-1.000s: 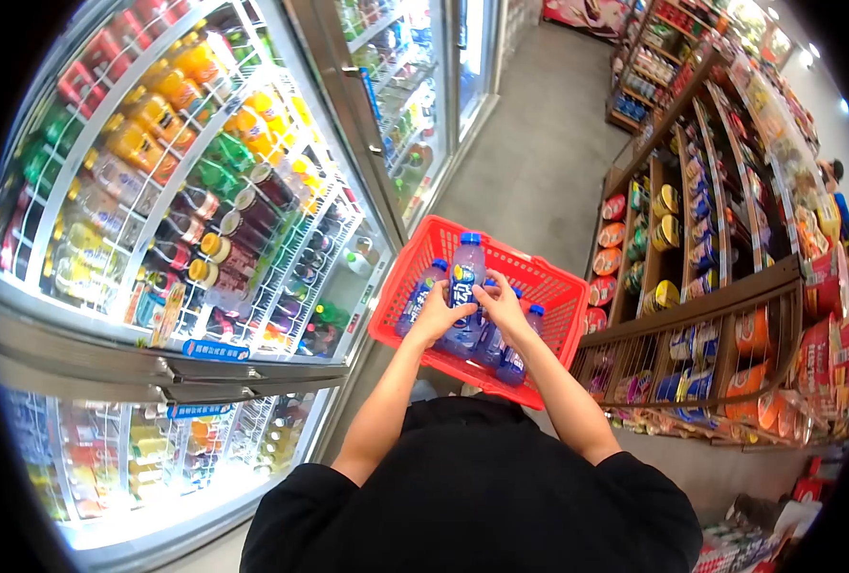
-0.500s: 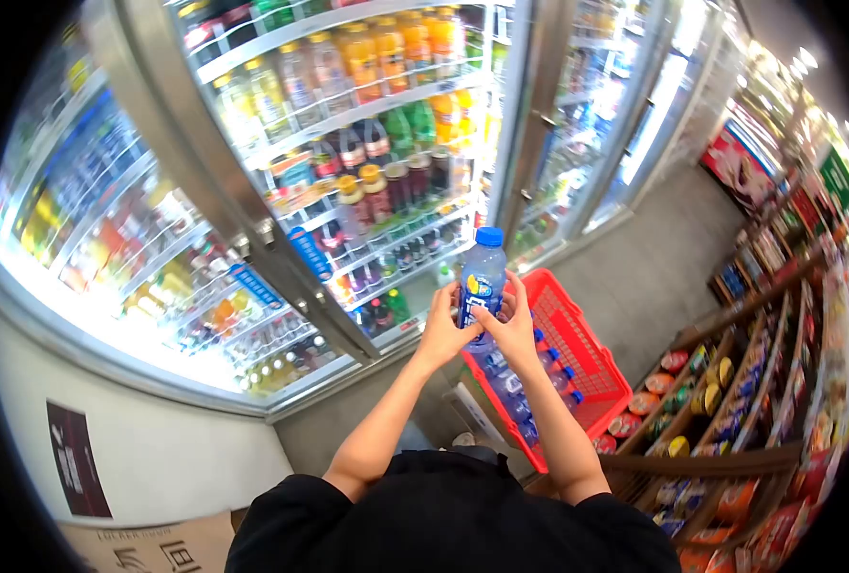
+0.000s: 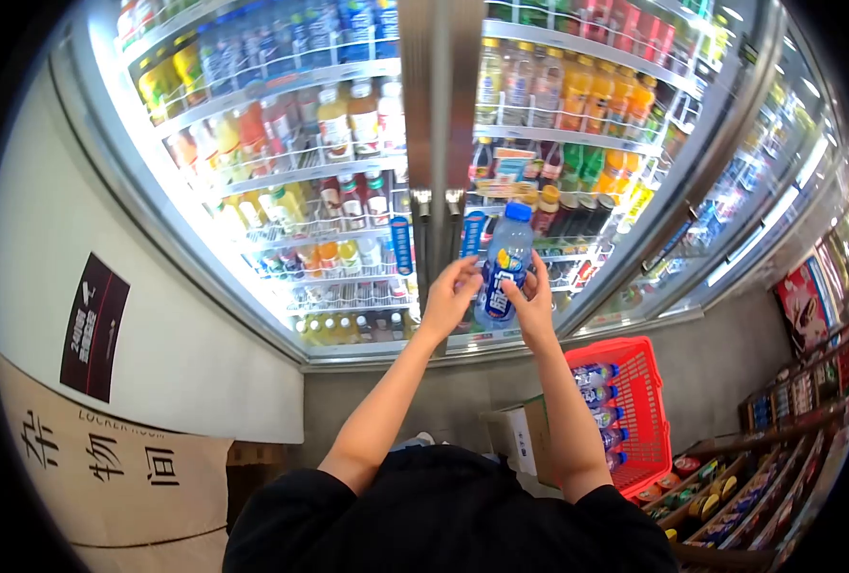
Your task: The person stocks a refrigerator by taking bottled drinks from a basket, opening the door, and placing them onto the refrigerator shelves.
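Observation:
A drink bottle (image 3: 498,296) with a blue cap and a blue label stands nearly upright before me, leaning slightly right. My right hand (image 3: 533,304) grips it from the right side, thumb across the label. My left hand (image 3: 451,298) is just left of the bottle with its fingers loosely bent and apart; it seems to hold nothing. Below and to the right, a red shopping basket (image 3: 655,420) contains several similar blue-capped bottles (image 3: 600,393).
Glass-door fridges full of drinks span the front, their metal door frames (image 3: 434,105) meeting ahead of me. An open cardboard box (image 3: 531,437) sits beside the basket. Snack shelves (image 3: 730,497) are at lower right, a white wall panel (image 3: 185,334) at left.
My view has turned left, so the fridge doors now face me and the basket appears lower right. My left hand has come off the bottle, while my right keeps its grip.

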Tool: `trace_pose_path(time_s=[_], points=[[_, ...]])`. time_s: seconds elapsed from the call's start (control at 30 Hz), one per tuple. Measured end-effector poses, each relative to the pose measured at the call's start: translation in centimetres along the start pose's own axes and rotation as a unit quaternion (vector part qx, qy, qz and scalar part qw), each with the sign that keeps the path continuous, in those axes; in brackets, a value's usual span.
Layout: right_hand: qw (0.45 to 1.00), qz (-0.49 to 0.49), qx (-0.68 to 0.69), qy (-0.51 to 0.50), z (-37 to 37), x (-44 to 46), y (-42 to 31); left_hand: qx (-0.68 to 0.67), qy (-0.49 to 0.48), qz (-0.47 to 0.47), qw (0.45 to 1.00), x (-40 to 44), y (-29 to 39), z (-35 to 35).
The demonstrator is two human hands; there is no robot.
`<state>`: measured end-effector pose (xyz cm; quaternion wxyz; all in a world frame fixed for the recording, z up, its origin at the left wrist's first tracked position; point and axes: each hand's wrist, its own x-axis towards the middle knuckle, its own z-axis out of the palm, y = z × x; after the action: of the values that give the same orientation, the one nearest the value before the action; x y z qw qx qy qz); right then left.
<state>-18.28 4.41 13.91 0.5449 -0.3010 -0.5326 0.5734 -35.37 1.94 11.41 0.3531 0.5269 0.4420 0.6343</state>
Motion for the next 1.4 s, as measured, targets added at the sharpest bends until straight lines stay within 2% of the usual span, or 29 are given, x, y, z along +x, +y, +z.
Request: trace_pose_path(time_s=[0.1, 0.13, 0.2, 0.27, 0.37, 0.43, 0.47, 0.53, 0.67, 0.8, 0.87, 0.9, 1.0, 1.13, 1.4], points=[[1.000, -0.008, -0.004, 0.001, 2.7, 0.9, 2.0, 0.038, 0.132, -0.022, 0.990, 1.1, 0.6, -4.1], [1.000, -0.022, -0.015, 0.009, 3.4, 1.2, 2.4, 0.034, 0.146, -0.020, 0.988, 1.5, 0.0, -4.9], [0.999, -0.024, -0.018, 0.012, 4.5, 1.3, 3.3, 0.155, 0.184, -0.007, 0.971, 2.7, -1.9, -7.0], [1.000, -0.015, -0.009, 0.011, 6.2, 0.7, 3.1, 0.189, 0.216, 0.010, 0.958, 4.6, -5.5, -8.2], [1.000, -0.007, -0.014, 0.007, 7.2, 0.2, 3.2, 0.164, 0.203, -0.025, 0.965, 6.7, -4.0, -8.6], [1.000, 0.000, -0.022, 0.011, 7.8, 0.3, 2.9, 0.106, 0.104, -0.102, 0.984, 7.6, -3.0, -8.2], [1.000, -0.005, -0.026, 0.007, 7.6, 0.6, 3.2, 0.138, 0.092, -0.105, 0.981, 8.3, -2.7, -8.1], [0.998, -0.006, -0.054, 0.015, 7.8, 0.8, 2.9, 0.102, 0.044, -0.138, 0.984, 9.6, -2.2, -8.4], [0.999, -0.026, -0.037, 0.020, 8.8, 0.8, 1.7, -0.093, 0.040, -0.172, 0.980, 11.4, -2.5, -7.9], [0.998, -0.034, -0.029, 0.033, 9.5, 0.9, 1.2, 0.017, 0.035, -0.158, 0.987, 11.8, -5.1, -7.6], [0.998, -0.035, -0.034, 0.035, 9.7, 0.9, 1.3, 0.077, 0.097, -0.139, 0.983, 12.5, -6.4, -6.9], [0.998, -0.045, -0.041, 0.029, 9.8, 0.7, 1.1, 0.093, 0.094, -0.125, 0.983, 12.6, -7.2, -6.9], [0.997, -0.057, -0.045, 0.020, 10.1, -0.8, -0.2, 0.091, 0.078, -0.156, 0.980, 11.8, -5.1, -6.8], [0.997, -0.053, -0.044, 0.015, 8.6, -1.8, -0.2, 0.102, 0.072, -0.152, 0.980, 11.6, -5.0, -6.7], [0.998, -0.040, -0.037, 0.039, 4.8, -2.2, -1.3, 0.108, 0.119, -0.160, 0.974, 11.2, -4.1, -5.7]])
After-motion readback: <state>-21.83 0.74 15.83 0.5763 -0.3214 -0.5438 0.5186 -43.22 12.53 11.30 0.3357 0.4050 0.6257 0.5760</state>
